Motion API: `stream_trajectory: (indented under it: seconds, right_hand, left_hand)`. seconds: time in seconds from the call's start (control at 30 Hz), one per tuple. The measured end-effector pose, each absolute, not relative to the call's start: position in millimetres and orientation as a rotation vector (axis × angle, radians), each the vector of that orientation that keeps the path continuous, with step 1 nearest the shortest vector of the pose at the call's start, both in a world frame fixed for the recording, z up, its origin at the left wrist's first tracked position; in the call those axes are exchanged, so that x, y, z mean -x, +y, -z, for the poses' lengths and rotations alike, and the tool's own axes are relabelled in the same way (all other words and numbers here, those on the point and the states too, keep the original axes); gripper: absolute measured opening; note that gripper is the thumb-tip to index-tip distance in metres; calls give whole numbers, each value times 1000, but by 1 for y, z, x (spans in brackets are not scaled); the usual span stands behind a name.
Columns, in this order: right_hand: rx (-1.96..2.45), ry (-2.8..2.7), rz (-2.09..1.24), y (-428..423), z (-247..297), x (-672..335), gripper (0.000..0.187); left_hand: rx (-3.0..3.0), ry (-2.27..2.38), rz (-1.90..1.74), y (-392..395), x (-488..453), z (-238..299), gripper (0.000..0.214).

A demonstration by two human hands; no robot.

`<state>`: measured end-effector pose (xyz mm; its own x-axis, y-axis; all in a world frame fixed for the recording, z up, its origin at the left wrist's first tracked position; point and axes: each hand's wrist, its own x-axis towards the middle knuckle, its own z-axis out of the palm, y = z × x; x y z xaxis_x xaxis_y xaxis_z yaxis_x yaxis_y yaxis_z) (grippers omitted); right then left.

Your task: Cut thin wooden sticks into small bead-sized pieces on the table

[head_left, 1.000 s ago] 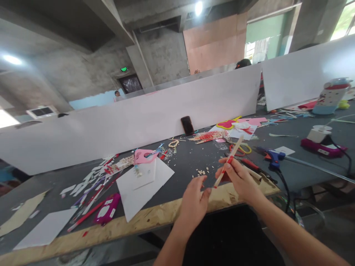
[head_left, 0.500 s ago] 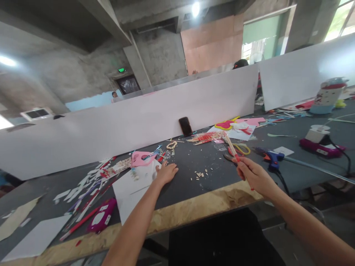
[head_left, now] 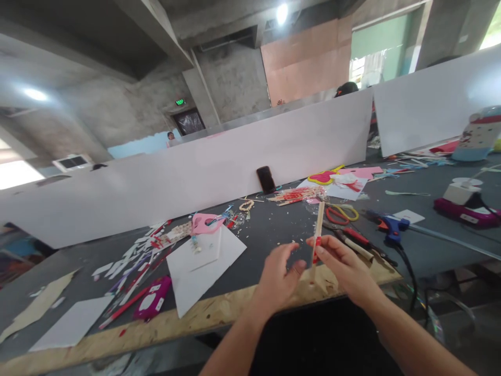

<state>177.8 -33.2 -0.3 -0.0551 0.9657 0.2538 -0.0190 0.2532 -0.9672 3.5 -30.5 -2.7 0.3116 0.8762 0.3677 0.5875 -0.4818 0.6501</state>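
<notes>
My right hand pinches a thin wooden stick with a red band, holding it nearly upright over the table's front edge. Just left of the stick is my left hand, its fingers curled and blurred beside the stick's lower end. I cannot make out whether they touch it. Small wood bits lie on the dark table top just behind both hands.
White paper sheets lie to the left, with a pink case and scattered strips. Scissors, a blue glue gun, more sticks and a phone lie behind. A white divider runs across the table.
My left hand left the white paper and came back right to the stick. My right hand moved left and tipped the stick nearly upright.
</notes>
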Motion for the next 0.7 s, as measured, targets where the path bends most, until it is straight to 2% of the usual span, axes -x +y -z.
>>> stream_trajectory:
  seconds: [0.13,0.33,0.47,0.7]
  right_hand:
    - [885,-1365,-1162,-48,0,-155,33]
    - [882,-1353,-1190,-47,-9,-151,35]
    - [918,-1291,-1108,-36,-18,-151,39]
    - [898,-1144,-1071,-17,-16,-157,33]
  left_hand:
    - [-1804,1097,-1167,-61,-24,1,30]
    - [-1430,1118,-1161,-75,-26,20,29]
    - [-1450,1173,-1093,-81,-23,34,28]
    - [-1710,1332,-1036,-83,-7,37,30]
